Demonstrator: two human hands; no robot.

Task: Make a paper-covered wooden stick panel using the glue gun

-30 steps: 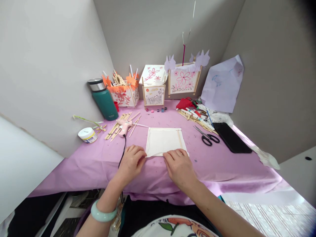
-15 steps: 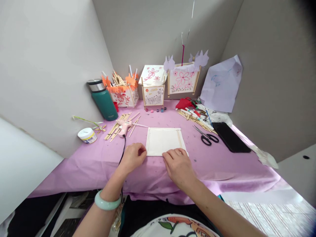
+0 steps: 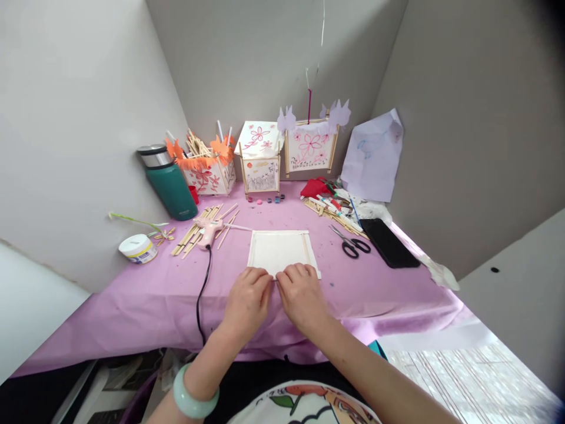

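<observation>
A white paper square [image 3: 279, 250] framed with thin wooden sticks lies flat on the purple tablecloth [image 3: 132, 306]. My left hand [image 3: 247, 301] and my right hand [image 3: 302, 296] sit side by side on its near edge, fingers curled down and pressing on the paper. The fingertips of both hands almost touch in the middle of that edge. A pale green bangle [image 3: 194, 393] is on my left wrist.
A pink glue gun [image 3: 206, 229] with black cord lies left of the paper beside loose wooden sticks [image 3: 194, 229]. Scissors [image 3: 351, 244] and a black phone [image 3: 388, 242] lie to the right. A green flask [image 3: 168, 182], paper lanterns [image 3: 260, 156] and a glue pot [image 3: 138, 248] stand behind.
Both hands have slid together along the paper's near edge: the left moved right from the corner, the right moved left. The head view has shifted, so everything sits further left.
</observation>
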